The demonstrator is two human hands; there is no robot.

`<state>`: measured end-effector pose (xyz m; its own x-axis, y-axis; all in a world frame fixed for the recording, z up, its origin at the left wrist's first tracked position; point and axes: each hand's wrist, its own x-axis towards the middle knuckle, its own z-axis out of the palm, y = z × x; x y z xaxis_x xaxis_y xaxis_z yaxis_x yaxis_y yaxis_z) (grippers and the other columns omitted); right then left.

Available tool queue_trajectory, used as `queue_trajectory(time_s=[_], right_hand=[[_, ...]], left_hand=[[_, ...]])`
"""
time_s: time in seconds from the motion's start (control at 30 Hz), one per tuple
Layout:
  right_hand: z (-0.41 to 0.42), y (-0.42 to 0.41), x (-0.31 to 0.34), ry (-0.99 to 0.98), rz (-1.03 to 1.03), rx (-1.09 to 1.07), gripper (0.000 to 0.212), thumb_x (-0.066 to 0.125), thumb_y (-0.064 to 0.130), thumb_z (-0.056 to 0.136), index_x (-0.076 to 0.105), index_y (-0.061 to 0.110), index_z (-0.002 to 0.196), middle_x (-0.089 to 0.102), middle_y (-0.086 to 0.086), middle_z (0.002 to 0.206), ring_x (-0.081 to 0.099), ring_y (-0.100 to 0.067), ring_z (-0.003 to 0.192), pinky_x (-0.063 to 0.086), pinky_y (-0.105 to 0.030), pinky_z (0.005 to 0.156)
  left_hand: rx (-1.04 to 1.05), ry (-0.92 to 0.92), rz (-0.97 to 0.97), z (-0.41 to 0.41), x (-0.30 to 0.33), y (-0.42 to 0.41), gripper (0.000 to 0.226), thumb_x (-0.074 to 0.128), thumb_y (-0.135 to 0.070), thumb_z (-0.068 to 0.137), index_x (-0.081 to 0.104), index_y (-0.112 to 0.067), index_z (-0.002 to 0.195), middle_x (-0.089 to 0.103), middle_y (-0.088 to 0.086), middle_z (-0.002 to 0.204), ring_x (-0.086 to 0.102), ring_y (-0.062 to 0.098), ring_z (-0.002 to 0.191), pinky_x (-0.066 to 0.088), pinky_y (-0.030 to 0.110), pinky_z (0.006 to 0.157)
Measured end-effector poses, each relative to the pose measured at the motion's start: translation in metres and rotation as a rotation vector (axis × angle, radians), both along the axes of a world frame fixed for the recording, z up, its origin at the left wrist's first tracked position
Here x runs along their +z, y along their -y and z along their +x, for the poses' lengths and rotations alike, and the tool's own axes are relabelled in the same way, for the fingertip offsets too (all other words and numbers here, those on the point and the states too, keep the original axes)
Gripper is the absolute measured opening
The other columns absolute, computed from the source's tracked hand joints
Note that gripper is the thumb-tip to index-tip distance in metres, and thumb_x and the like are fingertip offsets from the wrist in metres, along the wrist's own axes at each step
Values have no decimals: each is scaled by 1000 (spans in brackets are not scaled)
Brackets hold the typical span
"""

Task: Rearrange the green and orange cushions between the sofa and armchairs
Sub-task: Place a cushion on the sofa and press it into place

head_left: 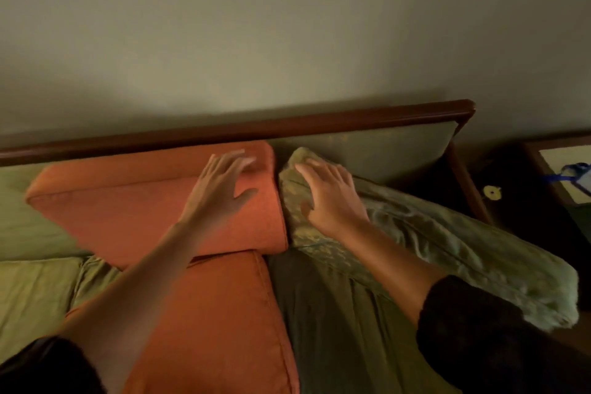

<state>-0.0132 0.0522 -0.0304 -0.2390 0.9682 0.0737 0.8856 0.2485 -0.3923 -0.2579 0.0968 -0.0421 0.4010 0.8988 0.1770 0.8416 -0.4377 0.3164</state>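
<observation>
An orange back cushion (128,201) leans against the sofa's backrest, and my left hand (220,189) lies flat on its right end with fingers spread. Below it sits an orange seat cushion (217,323). To the right, a patterned green cushion (431,243) lies slanted against the backrest. My right hand (329,195) presses on its upper left corner, fingers extended. The two back cushions touch edge to edge between my hands.
The sofa's dark wooden top rail (319,125) runs along the wall. Pale green cushions (35,294) fill the left part of the seat, and a dark green seat cushion (335,323) lies under my right forearm. A dark side table (559,176) stands at the right.
</observation>
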Motion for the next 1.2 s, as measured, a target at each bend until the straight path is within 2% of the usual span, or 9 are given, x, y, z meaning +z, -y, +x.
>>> queue_trajectory(time_s=[0.2, 0.37, 0.47, 0.53, 0.63, 0.8, 0.93, 1.1, 1.2], right_hand=[[-117, -45, -12, 10, -8, 156, 86, 70, 50, 82, 28, 23, 153, 33, -6, 156, 21, -25, 148, 16, -43, 120], [-175, -82, -33, 109, -19, 150, 79, 64, 53, 86, 30, 28, 152, 30, -1, 159, 18, -23, 149, 13, -41, 121], [-190, -94, -45, 167, 15, 107, 68, 51, 56, 92, 29, 32, 152, 26, 5, 161, 17, -19, 149, 17, -42, 118], [-192, -95, -53, 157, 76, 71, 60, 49, 56, 94, 38, 35, 148, 34, 8, 157, 25, -18, 147, 21, -42, 115], [-197, -88, -63, 81, 196, 22, 47, 52, 49, 91, 58, 34, 134, 56, 9, 141, 44, -19, 138, 30, -43, 110], [-210, -78, -62, -96, 258, -36, 32, 63, 26, 89, 70, 24, 120, 67, 6, 126, 56, -16, 127, 31, -49, 111], [-227, -73, -48, -190, 262, -37, 30, 67, 18, 89, 71, 22, 118, 69, 4, 122, 58, -14, 124, 26, -53, 116], [-271, -80, -23, -271, 260, -8, 28, 66, 21, 90, 71, 24, 118, 69, 8, 122, 56, -8, 124, 21, -52, 117], [-302, -85, -17, -239, 107, 37, 30, 60, 25, 94, 68, 26, 123, 64, 9, 130, 49, -7, 132, 13, -51, 117]], left_hand=[[207, -151, -14, -155, 5, -18, 80, 79, -42, 74, 45, -13, 140, 43, 14, 145, 40, 34, 132, 34, 45, 111], [191, -260, -65, -259, -10, -32, 87, 80, -44, 72, 41, -17, 145, 41, 10, 149, 39, 34, 134, 30, 45, 112], [186, -208, -74, -302, -25, -26, 81, 74, -40, 78, 38, -23, 149, 36, 1, 155, 31, 27, 143, 18, 48, 117], [196, -143, -42, -317, -35, -24, 71, 67, -39, 83, 39, -26, 147, 35, -4, 154, 28, 21, 144, 18, 49, 119], [226, 0, 29, -316, -42, -26, 48, 62, -33, 89, 55, -28, 136, 51, -6, 143, 41, 19, 138, 32, 45, 114], [368, -8, 78, -310, -23, -24, 25, 61, -28, 92, 72, -31, 114, 67, 6, 123, 66, 29, 109, 55, 44, 84], [379, -2, 115, -324, -1, -20, 23, 64, -29, 90, 73, -32, 111, 74, 0, 108, 71, 28, 90, 52, 38, 71], [487, -17, 179, -363, 24, -19, 27, 56, -38, 89, 71, -39, 111, 74, 2, 108, 69, 32, 94, 51, 40, 74], [547, -19, 164, -391, 22, -17, 24, 62, -30, 91, 71, -37, 113, 73, 3, 112, 68, 33, 95, 51, 41, 75]])
